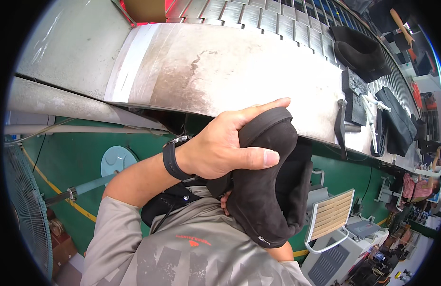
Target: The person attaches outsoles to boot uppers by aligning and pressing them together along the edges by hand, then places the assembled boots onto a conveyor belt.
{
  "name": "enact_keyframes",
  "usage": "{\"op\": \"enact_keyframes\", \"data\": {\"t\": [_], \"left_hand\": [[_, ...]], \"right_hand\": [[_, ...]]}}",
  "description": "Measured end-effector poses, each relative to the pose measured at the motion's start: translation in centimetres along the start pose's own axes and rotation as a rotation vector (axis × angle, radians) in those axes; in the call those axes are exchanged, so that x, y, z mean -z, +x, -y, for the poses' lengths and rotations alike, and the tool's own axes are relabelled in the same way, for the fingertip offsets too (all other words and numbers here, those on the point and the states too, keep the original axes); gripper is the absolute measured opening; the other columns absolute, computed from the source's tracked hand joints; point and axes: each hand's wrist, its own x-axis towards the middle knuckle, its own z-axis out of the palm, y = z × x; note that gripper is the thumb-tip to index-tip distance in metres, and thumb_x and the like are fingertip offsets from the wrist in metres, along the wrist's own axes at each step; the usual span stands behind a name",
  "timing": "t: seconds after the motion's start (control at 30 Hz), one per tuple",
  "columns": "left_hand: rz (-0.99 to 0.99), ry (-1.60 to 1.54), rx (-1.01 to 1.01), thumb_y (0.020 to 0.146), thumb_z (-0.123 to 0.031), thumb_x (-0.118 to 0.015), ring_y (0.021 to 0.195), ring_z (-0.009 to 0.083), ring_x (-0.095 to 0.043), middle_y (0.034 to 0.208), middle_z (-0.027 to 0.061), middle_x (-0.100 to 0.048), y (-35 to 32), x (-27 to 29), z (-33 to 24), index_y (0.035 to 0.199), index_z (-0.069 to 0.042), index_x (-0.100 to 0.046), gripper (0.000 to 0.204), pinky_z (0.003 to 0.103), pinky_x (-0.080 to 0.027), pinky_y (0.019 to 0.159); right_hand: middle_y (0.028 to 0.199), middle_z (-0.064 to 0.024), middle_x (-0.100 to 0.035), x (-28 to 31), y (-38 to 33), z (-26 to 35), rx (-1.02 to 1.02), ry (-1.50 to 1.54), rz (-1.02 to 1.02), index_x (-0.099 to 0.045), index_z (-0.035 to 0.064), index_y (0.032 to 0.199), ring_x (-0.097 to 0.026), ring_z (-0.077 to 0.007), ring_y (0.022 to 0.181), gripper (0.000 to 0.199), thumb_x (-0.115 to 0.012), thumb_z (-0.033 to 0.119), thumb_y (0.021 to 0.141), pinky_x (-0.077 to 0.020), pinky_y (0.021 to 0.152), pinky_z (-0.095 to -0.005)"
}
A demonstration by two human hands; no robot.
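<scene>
A black suede-looking boot [261,190] is held in front of my body, its rounded toe up and its shaft down, with a small metal zip pull near the lower end. My left hand [225,145] is closed round the toe end, thumb pressed on the upper and fingers along the sole edge. Of my right hand [225,202] only some fingertips show, curled beside the boot; the rest is hidden behind it. More black material next to the shaft is too dark to tell apart.
A worn pale worktop [206,62] lies ahead, with a metal slatted conveyor [258,14] beyond. To the right are another black boot [361,52], a black block [355,95] and a dark boot shaft [396,121]. A fan [27,200] stands left; a wooden-slatted chair [331,214] stands right.
</scene>
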Motion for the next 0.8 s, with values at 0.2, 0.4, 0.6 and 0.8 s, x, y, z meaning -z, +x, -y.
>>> {"op": "enact_keyframes", "data": {"t": [0.2,0.4,0.6,0.8], "left_hand": [[-0.066,0.143,-0.153,0.11,-0.035,-0.066,0.12,0.0135,-0.059,0.133,0.005,-0.064,-0.2,-0.4,-0.1,0.161,0.004,-0.041,0.069,0.031,-0.047,0.11],[-0.12,0.135,0.03,0.118,-0.048,-0.039,0.087,0.0076,-0.053,0.093,-0.0015,-0.064,-0.2,0.1,-2.3,0.097,0.0,-0.067,0.06,0.027,-0.048,0.084],[-0.177,0.167,-0.008,0.119,-0.042,-0.039,0.084,0.0064,-0.052,0.088,-0.0035,-0.063,-0.3,-0.4,-2.2,0.096,0.002,-0.067,0.057,0.027,-0.048,0.082],[-0.122,0.095,0.119,0.119,-0.037,-0.041,0.089,0.0074,-0.059,0.095,0.0004,-0.07,-0.5,-0.4,-3.4,0.105,0.006,-0.07,0.054,0.028,-0.052,0.085]], "right_hand": [[0.097,-0.0202,-0.072,-1.7,-1.7,2.8,0.17,-0.049,-0.003,-0.048,0.0008,0.143,-0.074,-0.0296,0.078,0.042,-0.059,0.027,0.112,-0.0637,0.065,-0.0389],[0.097,-0.0205,-0.071,-1.2,-1.2,2.6,0.259,-0.047,-0.03,-0.05,0.0004,0.139,-0.073,-0.0306,0.081,0.04,-0.057,0.029,0.112,-0.0621,0.066,-0.0392],[0.098,-0.0207,-0.071,-1.0,-1.3,2.4,0.279,-0.027,-0.029,-0.052,0.0,0.135,-0.072,-0.0316,0.083,0.04,-0.055,0.032,0.112,-0.0606,0.066,-0.0395],[0.098,-0.0209,-0.07,-0.8,-1.1,2.3,0.288,-0.008,-0.003,-0.053,-0.0005,0.131,-0.07,-0.0325,0.085,0.04,-0.053,0.035,0.112,-0.0591,0.067,-0.0398]]}}
